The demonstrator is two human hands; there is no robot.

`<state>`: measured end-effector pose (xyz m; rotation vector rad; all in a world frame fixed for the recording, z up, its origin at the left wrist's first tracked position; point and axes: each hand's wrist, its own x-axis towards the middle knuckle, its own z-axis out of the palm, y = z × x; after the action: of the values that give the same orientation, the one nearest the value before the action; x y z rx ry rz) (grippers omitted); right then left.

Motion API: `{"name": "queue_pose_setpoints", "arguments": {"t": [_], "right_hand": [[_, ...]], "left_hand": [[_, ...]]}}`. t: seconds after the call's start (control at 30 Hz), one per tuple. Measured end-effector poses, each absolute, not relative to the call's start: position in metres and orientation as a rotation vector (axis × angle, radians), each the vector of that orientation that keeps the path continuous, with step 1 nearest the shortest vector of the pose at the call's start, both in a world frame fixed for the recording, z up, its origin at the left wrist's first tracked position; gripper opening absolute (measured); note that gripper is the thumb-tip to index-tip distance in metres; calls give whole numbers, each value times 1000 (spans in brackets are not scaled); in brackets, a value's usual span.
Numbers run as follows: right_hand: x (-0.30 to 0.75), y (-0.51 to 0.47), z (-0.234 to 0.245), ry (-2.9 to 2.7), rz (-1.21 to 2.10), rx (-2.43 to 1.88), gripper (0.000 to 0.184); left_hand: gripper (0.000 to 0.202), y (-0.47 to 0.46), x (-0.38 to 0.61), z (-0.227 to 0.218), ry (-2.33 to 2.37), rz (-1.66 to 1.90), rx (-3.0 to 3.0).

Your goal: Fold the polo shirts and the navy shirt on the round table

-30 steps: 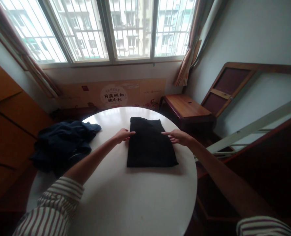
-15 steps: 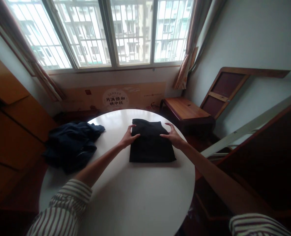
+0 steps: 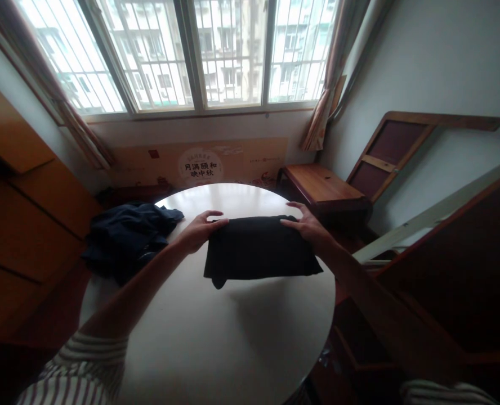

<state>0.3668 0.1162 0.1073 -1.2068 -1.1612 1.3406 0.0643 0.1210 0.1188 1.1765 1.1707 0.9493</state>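
A crumpled dark navy garment (image 3: pixel 129 239) lies heaped at the left edge of the round white table (image 3: pixel 233 337). Next to it, the left hand (image 3: pixel 197 229) pinches the left end of a folded black cloth (image 3: pixel 258 250), held just above the tabletop, its lower edge seemingly hanging free. The right hand (image 3: pixel 307 228) clamps the other end. With only the top edge held, the folded layers could slip apart and the loose lower left corner droop open, undoing the fold.
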Motion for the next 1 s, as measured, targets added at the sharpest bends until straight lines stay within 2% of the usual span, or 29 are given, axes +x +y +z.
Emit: {"name": "queue_pose_setpoints", "arguments": {"t": [0.1, 0.17, 0.23, 0.3, 0.33, 0.4, 0.47, 0.5, 0.6, 0.7, 0.9, 1.0], "right_hand": [[357, 147, 73, -1046, 1451, -1390, 74], [357, 158, 57, -1036, 1468, -1419, 83], [361, 161, 49, -1108, 1411, -1446, 94], [367, 158, 47, -1272, 1221, -1530, 97], [368, 155, 48, -1379, 1042, -1580, 93], [361, 148, 50, -1629, 584, -1585, 72], [345, 141, 51, -1932, 225, -1405, 50], [335, 139, 50, -2090, 138, -1292, 45], [313, 139, 37, -2466, 96, -1174, 48], [316, 147, 17, -2541, 49, -1371, 56], [347, 165, 7, -2514, 260, -1570, 56], [356, 176, 17, -2509, 357, -1550, 55]], "left_hand": [[66, 148, 68, 72, 1379, 868, 1138], [72, 153, 66, 49, 1443, 859, 1204], [76, 148, 62, 37, 1444, 838, 1317], [75, 139, 57, 35, 1473, 801, 1450], [70, 134, 56, 36, 1518, 801, 1547], [54, 127, 62, 41, 1609, 852, 1855], [40, 123, 76, 46, 1580, 868, 2267], [39, 122, 85, 46, 1510, 824, 2453], [47, 123, 108, 38, 1392, 490, 2732], [60, 124, 111, 23, 1509, 235, 2700], [78, 107, 87, 16, 1679, 183, 2539], [84, 89, 78, 22, 1537, 186, 2721]]}}
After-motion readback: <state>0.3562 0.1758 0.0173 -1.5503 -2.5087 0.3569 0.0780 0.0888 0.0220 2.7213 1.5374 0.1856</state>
